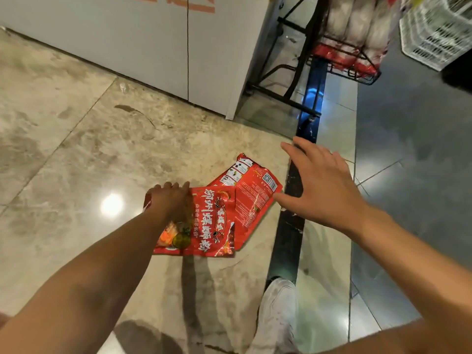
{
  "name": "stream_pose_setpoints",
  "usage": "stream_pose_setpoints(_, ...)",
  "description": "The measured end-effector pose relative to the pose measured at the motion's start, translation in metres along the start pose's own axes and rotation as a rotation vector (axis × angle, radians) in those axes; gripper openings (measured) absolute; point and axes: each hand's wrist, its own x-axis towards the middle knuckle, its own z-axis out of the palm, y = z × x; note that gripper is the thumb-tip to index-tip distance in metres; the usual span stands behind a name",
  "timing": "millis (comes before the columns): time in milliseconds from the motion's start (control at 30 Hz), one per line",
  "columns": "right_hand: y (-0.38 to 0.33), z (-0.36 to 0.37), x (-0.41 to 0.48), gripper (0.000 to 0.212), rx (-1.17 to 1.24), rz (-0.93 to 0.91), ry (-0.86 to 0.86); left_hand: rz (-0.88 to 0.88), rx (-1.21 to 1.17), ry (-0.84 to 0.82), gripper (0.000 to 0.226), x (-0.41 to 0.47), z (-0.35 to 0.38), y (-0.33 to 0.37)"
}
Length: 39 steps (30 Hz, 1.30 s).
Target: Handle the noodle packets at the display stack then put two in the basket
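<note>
Left hand (169,200) rests on the front packet (204,226), fingers straight. Right hand (321,185), fingers spread, hovers at three o'clock of the back packet (252,190).

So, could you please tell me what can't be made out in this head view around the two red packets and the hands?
- Left hand: motion-blurred over the front red packet; its grip cannot be told.
- Front red packet's left part: hidden by that hand and forearm.
- Rear red packet: its lower left lies under the front one; its small print is unreadable.
- White shoe: cut off by the bottom edge.
</note>
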Motion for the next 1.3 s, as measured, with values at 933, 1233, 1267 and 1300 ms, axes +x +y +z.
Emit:
stream_pose_setpoints(933, 0.028, 0.260, 0.100, 0.117, -0.490, -0.307, -0.336, -0.138, -1.537, -0.075, 0.041, -0.098, 0.021, -0.084)
stream_pose_setpoints(1233, 0.001, 0.224, 0.122, 0.051, -0.226, -0.199, -0.180, -0.240, -1.666, 0.163, 0.037, -0.093, -0.007, -0.102)
stream_pose_setpoints(1267, -0.001, 0.212, 0.128, 0.048, -0.156, -0.181, -0.153, -0.248, -1.675, 0.195, 0.037, -0.092, -0.013, -0.104)
stream_pose_setpoints(1300, -0.003, 0.199, 0.132, 0.045, -0.066, -0.142, -0.133, -0.254, -1.686, 0.230, 0.038, -0.091, -0.020, -0.107)
